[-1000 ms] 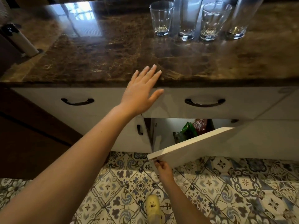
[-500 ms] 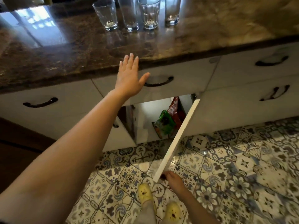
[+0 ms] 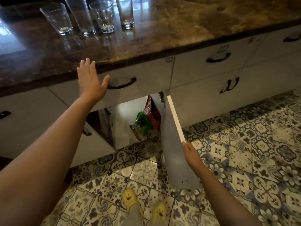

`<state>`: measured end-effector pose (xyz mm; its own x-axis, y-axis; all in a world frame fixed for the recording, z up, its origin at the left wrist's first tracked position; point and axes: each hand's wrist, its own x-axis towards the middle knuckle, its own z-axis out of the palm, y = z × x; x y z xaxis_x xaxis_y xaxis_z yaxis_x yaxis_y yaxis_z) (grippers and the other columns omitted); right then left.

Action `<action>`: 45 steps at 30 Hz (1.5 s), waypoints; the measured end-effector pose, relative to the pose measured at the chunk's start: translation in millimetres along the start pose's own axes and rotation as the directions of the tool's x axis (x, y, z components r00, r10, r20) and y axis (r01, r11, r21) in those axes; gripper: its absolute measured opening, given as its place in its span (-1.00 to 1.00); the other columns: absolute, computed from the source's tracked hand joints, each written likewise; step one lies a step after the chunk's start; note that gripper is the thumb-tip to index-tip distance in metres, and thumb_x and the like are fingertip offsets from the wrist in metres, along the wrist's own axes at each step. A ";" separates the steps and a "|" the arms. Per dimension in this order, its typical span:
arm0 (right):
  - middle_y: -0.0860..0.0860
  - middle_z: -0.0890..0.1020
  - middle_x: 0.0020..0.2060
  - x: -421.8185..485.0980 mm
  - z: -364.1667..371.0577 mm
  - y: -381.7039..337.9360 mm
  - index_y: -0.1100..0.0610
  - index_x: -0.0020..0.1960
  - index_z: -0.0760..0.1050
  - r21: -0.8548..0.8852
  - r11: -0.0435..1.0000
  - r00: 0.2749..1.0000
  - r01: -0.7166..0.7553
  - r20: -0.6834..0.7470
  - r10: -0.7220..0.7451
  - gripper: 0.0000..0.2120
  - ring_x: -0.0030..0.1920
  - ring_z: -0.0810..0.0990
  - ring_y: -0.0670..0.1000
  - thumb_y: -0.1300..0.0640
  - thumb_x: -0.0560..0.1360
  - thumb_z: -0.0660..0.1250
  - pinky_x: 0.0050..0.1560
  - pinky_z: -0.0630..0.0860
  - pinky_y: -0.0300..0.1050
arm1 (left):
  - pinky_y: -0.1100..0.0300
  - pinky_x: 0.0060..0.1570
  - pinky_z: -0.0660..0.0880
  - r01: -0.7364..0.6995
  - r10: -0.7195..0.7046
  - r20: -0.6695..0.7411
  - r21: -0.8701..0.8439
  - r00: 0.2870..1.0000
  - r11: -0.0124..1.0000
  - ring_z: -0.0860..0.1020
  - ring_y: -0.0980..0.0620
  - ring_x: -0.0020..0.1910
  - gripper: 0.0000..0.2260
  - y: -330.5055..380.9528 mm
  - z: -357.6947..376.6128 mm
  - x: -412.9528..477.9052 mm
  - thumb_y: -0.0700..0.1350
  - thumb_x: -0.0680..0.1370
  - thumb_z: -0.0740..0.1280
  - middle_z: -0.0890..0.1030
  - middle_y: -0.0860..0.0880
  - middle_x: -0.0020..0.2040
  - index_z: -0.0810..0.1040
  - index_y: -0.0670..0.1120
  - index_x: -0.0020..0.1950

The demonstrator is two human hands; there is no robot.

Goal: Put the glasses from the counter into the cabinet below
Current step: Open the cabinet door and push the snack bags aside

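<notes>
Several clear empty glasses (image 3: 104,15) stand in a row at the back of the dark marble counter (image 3: 162,33). My left hand (image 3: 90,80) is raised flat, fingers apart, in front of the counter's front edge, holding nothing. Below, the white cabinet door (image 3: 175,144) hangs swung wide out. My right hand (image 3: 191,152) holds its outer edge. Inside the cabinet (image 3: 128,111) lie a green bag (image 3: 141,125) and a red bag (image 3: 149,108) at the right side.
White drawers with black handles (image 3: 122,84) run under the counter; more handles (image 3: 218,58) sit to the right. The floor is patterned tile (image 3: 244,152). My feet in yellow slippers (image 3: 130,198) stand just before the cabinet.
The cabinet door has swung further out to the right with my right hand on its edge. The view has shifted, and my left hand stays raised near the counter edge.
</notes>
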<state>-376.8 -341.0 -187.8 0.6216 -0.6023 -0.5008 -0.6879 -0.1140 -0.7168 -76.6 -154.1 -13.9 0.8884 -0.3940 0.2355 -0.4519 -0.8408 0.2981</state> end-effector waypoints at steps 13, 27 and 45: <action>0.32 0.49 0.29 32.3 -26.8 20.3 0.32 0.41 0.32 -0.753 0.642 0.920 0.147 -0.133 -0.368 -0.25 0.22 0.53 0.30 0.24 0.28 0.50 0.22 0.48 0.20 | -0.07 0.52 -0.18 -0.011 0.013 -0.019 0.095 1.000 0.995 -0.11 -0.18 0.54 -0.34 3.1 9.1 -2.1 0.04 0.56 0.20 -0.03 -0.24 0.55 -0.01 -0.27 0.49; 0.16 0.07 0.54 38.0 -37.4 11.1 0.15 0.55 -0.08 -0.755 0.655 0.947 0.027 -0.191 -0.259 -0.20 0.54 0.02 0.18 -0.08 0.49 0.27 0.51 -0.04 0.18 | -0.06 0.50 -0.21 -0.052 0.054 -0.007 0.126 0.999 0.991 -0.16 -0.18 0.54 -0.29 -2.6 12.7 -5.0 0.03 0.55 0.22 -0.09 -0.23 0.55 -0.09 -0.25 0.51; 0.11 0.13 0.54 86.5 75.9 -73.1 0.16 0.52 0.11 -0.605 0.728 0.942 0.322 0.124 -0.313 -0.40 0.54 0.10 0.09 0.04 0.56 0.21 0.52 -0.03 -0.06 | 0.05 0.39 0.19 -0.308 0.361 0.234 -0.237 0.903 0.922 0.21 -0.08 0.47 -0.53 -42.4 71.4 -56.0 0.01 0.53 0.19 0.27 -0.14 0.48 0.31 -0.12 0.41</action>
<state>-244.3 -324.8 -215.5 0.8471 -0.4333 -0.3077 -0.5276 -0.7548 -0.3897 -101.4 -122.9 -105.8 0.6574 -0.7464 0.1036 -0.7087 -0.5657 0.4216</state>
